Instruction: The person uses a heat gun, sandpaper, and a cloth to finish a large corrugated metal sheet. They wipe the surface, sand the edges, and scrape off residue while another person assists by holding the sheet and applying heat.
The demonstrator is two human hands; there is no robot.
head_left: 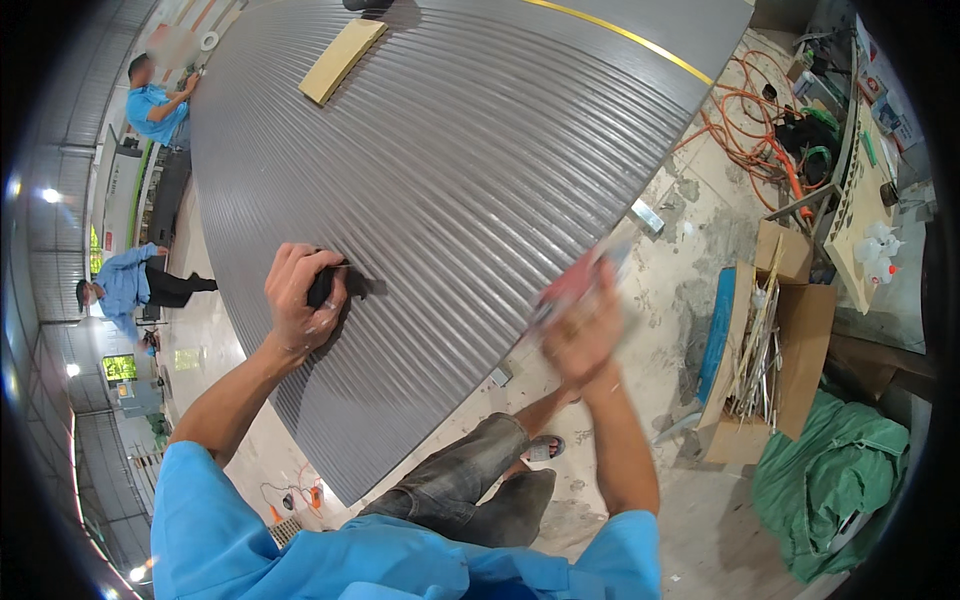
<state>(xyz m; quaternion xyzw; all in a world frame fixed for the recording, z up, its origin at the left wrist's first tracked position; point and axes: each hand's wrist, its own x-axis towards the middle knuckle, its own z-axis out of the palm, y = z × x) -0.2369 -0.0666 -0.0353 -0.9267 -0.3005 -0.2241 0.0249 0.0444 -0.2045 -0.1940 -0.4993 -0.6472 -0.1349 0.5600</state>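
Note:
A large grey ribbed panel [430, 170] lies before me. My left hand [303, 300] rests over its left part, fingers curled round a small black object [321, 287] whose kind I cannot make out. At the panel's right edge is my right hand [582, 335], smeared by motion. It grips a red, flat-looking thing [570, 284] with a paler part beyond the fingers; blur hides its kind. Farther off on the ribs lies a yellowish rectangular block [342, 62]. A yellow strip [630, 36] runs across the panel's far right end.
Orange cords [740, 120] tangle on the floor at right. Nearer stand a cardboard box [806, 345] with thin strips in it and a green cloth heap [830, 470]. Two people, one at the panel's far left [155, 105], another on the floor [140, 285], are on the left.

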